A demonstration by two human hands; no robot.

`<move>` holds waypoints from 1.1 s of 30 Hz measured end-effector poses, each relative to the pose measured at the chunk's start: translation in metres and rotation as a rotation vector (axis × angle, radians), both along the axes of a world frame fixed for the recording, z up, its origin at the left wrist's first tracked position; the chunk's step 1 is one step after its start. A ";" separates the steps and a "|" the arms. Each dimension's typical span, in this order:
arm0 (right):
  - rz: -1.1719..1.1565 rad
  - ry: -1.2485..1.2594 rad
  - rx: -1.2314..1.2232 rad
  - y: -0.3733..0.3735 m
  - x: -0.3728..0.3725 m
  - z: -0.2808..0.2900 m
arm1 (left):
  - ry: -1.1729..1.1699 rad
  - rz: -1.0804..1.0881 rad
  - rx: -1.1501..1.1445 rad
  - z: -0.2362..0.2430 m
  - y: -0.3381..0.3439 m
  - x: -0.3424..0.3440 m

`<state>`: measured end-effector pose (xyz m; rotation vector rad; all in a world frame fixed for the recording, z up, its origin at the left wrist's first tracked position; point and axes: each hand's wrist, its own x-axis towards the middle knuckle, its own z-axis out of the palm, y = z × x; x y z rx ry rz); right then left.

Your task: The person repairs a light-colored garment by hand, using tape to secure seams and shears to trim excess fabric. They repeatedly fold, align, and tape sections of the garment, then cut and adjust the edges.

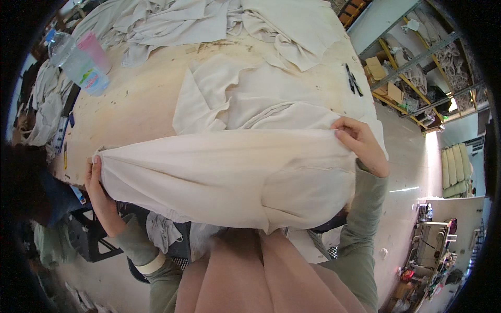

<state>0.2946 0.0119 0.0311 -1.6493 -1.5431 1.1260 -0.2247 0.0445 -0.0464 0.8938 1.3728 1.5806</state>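
My left hand [99, 193] and my right hand [360, 143] each grip one end of a cream cloth piece [224, 172], stretched taut between them above the near edge of the wooden table [141, 99]. The cloth hangs down in front of me and hides my lap and part of the table edge. Beyond it, another cream garment piece [245, 96] lies flat on the table. Both my forearms wear grey-green sleeves.
A heap of cream fabric [209, 21] covers the far table. A clear plastic bottle [78, 62] and pink cup [95, 49] stand far left. Black pens [354, 79] lie at right. Metal shelving [417, 68] with rolls stands right; a black crate [91, 235] sits on the floor at left.
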 end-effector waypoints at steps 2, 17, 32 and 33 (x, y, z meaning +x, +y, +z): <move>0.040 0.018 -0.022 0.006 0.001 -0.006 | -0.020 0.046 -0.015 -0.014 0.006 -0.014; -0.063 0.256 0.166 0.010 -0.020 0.000 | -0.110 0.031 -0.141 -0.057 0.015 -0.053; -0.272 0.661 0.220 0.001 -0.022 0.013 | -0.073 0.063 -0.122 -0.069 0.029 -0.052; -0.255 0.722 0.279 0.002 -0.021 0.011 | -0.011 0.150 -0.112 -0.061 0.030 -0.042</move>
